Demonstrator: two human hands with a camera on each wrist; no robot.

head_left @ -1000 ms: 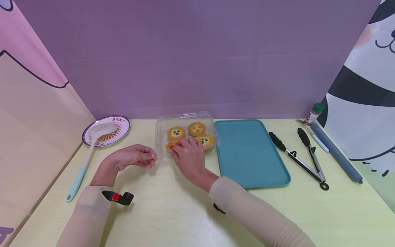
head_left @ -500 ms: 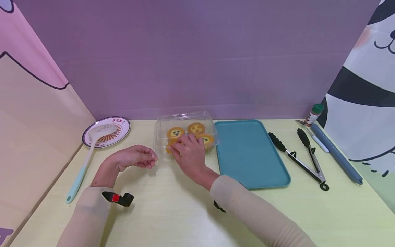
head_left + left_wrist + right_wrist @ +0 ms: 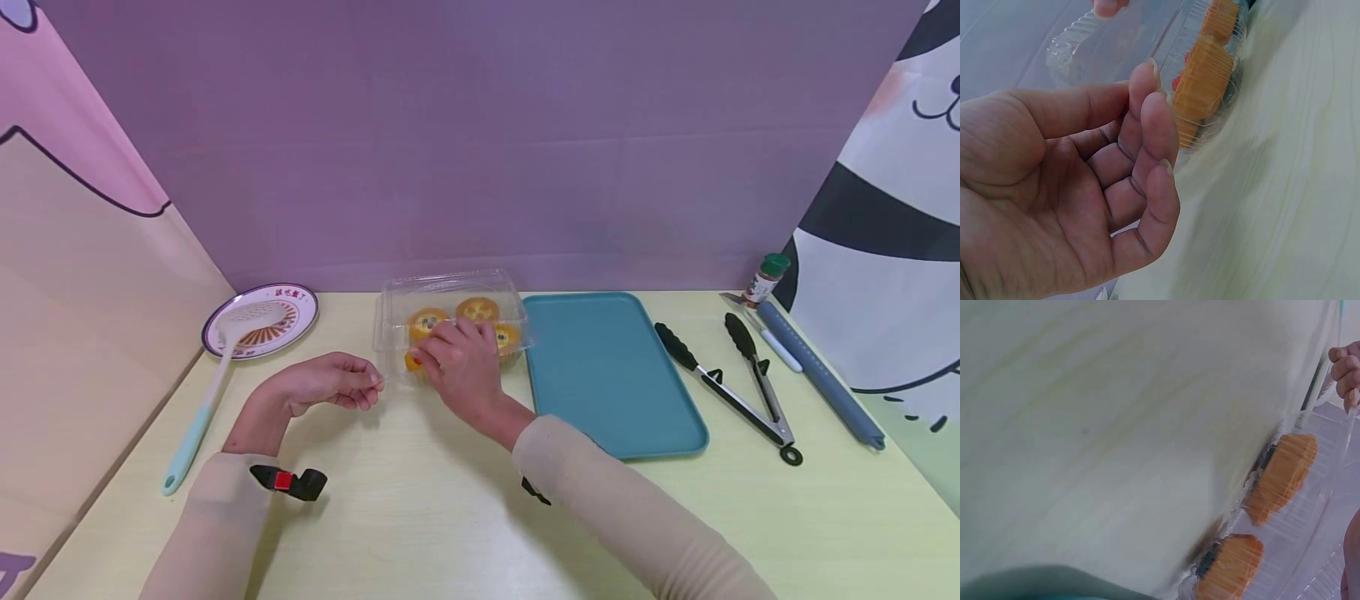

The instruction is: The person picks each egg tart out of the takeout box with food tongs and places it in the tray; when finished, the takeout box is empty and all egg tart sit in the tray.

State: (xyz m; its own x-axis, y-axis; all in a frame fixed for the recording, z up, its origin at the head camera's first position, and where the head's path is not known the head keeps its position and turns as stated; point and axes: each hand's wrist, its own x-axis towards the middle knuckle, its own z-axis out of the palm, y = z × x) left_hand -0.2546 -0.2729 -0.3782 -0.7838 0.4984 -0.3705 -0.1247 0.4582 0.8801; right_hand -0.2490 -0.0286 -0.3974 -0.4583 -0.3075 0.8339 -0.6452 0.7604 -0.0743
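A clear plastic clamshell box [image 3: 397, 367] stands at the back middle of the table, its lid [image 3: 420, 287] raised above the egg tarts [image 3: 477, 310] inside. My right hand [image 3: 468, 375] reaches over the front, with curled fingers and thumb pinching the lid's front edge; the fingertips are partly hidden. In the left wrist view, a right fingertip [image 3: 1109, 6] shows at lid height, well above the tarts. My left hand [image 3: 326, 385] hovers just left of the box with loosely bent fingers, thumb meeting index finger, and no object visible between them.
Right of the box lies a blue tray [image 3: 611, 383]. Beyond it are black-handled tongs [image 3: 738, 408], a grey-blue long holder [image 3: 817, 371], a small knife [image 3: 780, 350] and a green-capped jar [image 3: 765, 279]. A skimmer [image 3: 202, 417] rests on a patterned plate [image 3: 300, 321] at left.
My right hand has shifted slightly up and to the right, and the clear lid edge has come up a little with it. The left hand has stayed in place.
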